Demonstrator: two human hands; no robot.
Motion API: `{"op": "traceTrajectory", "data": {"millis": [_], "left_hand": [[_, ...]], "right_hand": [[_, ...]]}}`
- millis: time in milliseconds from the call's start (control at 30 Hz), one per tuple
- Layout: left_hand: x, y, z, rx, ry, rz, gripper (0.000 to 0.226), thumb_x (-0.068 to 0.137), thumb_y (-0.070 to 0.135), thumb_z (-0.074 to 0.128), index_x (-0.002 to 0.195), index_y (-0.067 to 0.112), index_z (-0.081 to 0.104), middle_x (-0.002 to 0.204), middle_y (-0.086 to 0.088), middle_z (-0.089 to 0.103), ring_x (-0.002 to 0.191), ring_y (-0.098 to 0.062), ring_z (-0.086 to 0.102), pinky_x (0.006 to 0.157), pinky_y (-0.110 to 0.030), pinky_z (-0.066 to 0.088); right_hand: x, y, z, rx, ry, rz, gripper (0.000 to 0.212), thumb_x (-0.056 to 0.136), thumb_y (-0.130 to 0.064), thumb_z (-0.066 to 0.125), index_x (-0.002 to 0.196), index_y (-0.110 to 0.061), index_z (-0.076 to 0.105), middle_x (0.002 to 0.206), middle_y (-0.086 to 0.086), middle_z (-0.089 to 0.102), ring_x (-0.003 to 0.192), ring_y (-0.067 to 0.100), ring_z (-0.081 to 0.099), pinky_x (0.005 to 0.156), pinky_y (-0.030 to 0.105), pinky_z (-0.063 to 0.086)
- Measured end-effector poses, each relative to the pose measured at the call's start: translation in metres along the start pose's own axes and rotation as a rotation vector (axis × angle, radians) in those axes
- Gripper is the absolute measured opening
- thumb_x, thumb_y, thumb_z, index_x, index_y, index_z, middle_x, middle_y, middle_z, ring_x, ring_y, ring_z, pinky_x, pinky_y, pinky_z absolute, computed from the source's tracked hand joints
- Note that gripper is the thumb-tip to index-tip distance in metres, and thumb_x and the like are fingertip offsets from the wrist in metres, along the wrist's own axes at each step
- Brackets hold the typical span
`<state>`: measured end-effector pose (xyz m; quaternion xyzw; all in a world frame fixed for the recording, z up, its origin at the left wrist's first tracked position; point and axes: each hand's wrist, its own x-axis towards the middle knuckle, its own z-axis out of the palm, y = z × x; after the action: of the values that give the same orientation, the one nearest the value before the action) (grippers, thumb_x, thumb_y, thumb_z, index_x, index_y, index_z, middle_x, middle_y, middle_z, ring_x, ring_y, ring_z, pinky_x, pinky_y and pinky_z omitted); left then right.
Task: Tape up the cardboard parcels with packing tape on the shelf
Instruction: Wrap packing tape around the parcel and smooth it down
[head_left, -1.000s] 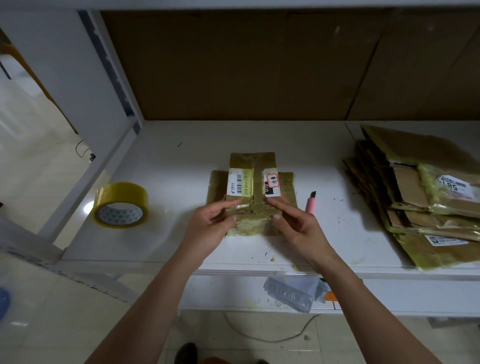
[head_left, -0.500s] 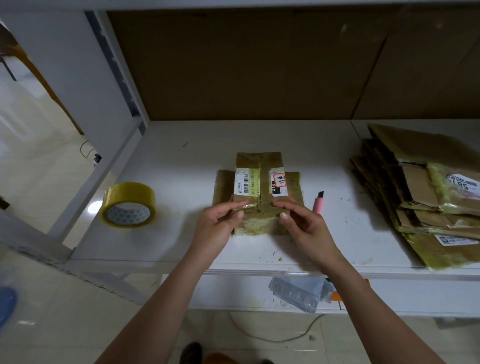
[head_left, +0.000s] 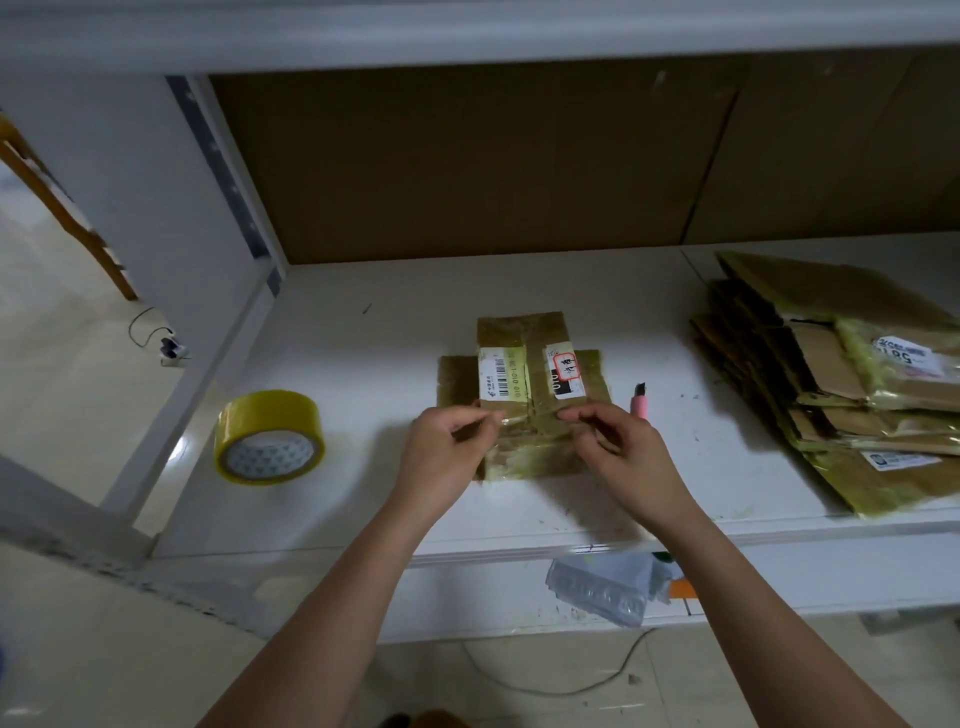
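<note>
Both hands, left hand (head_left: 451, 448) and right hand (head_left: 618, 451), pinch a clear tape strip (head_left: 527, 422) over the flat brown cardboard parcel (head_left: 524, 384) (keep it taut, judging by the seam).

I see a white shelf (head_left: 395, 332) board, scuffed and speckled, carrying everything. A roll of yellowish packing tape (head_left: 269, 437) lies on its side near the left front edge. A flattened cardboard parcel (head_left: 524, 374) with white labels sits at the middle, and a pink utility knife (head_left: 639, 402) lies just right of it. A stack of flattened cartons (head_left: 841, 379) fills the right end.
</note>
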<state>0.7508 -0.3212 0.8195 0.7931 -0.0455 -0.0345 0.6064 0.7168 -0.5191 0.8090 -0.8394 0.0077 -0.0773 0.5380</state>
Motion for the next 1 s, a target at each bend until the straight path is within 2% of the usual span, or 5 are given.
{"op": "traceTrajectory", "data": {"millis": [233,367,500,667,1000], "left_hand": [[-0.003,0.012,-0.068,0.252,0.184,0.353,0.028,0.094,0.008,0.062,0.12,0.015,0.069,0.122,0.003,0.065,0.098,-0.006,0.068,0.08,-0.011,0.052],[0.003,0.005,-0.135,0.534,0.425,0.381,0.027,0.09,0.013,0.058,0.114,0.008,0.072,0.122,-0.006,0.068,0.108,-0.021,0.066,0.096,-0.028,0.047],[0.005,-0.011,-0.178,0.659,0.277,0.059,0.047,0.09,0.036,0.059,0.13,0.011,0.061,0.134,-0.012,0.06,0.122,-0.03,0.056,0.102,-0.038,0.044],[0.003,-0.028,-0.211,0.332,0.169,-0.132,0.019,0.09,0.033,0.067,0.103,0.018,0.066,0.097,-0.006,0.065,0.09,-0.026,0.066,0.059,-0.024,0.05],[-0.007,-0.053,-0.24,-0.132,0.024,-0.146,0.04,0.076,0.027,0.062,0.1,-0.005,0.06,0.087,-0.014,0.059,0.082,-0.023,0.062,0.066,-0.028,0.052]], "right_hand": [[0.005,-0.056,0.003,-0.357,0.058,0.062,0.042,0.085,-0.013,0.063,0.126,-0.026,0.061,0.158,0.0,0.029,0.144,0.015,0.028,0.118,0.043,0.024],[0.015,-0.091,0.036,-0.302,0.142,-0.169,0.035,0.088,-0.007,0.06,0.119,-0.02,0.066,0.135,-0.004,0.057,0.102,0.01,0.061,0.085,0.022,0.052],[0.029,-0.107,0.109,-0.146,-0.064,-0.186,0.032,0.088,0.007,0.053,0.109,-0.011,0.071,0.096,-0.005,0.069,0.087,0.006,0.065,0.079,0.01,0.048],[0.057,-0.086,0.179,-0.308,-0.283,-0.063,0.033,0.095,-0.003,0.049,0.12,-0.015,0.067,0.109,0.005,0.063,0.102,0.018,0.057,0.093,0.018,0.04],[0.071,-0.068,0.22,-0.485,-0.458,0.053,0.019,0.095,-0.033,0.056,0.103,-0.047,0.066,0.115,-0.009,0.035,0.107,0.016,0.028,0.092,0.027,0.028]]}}
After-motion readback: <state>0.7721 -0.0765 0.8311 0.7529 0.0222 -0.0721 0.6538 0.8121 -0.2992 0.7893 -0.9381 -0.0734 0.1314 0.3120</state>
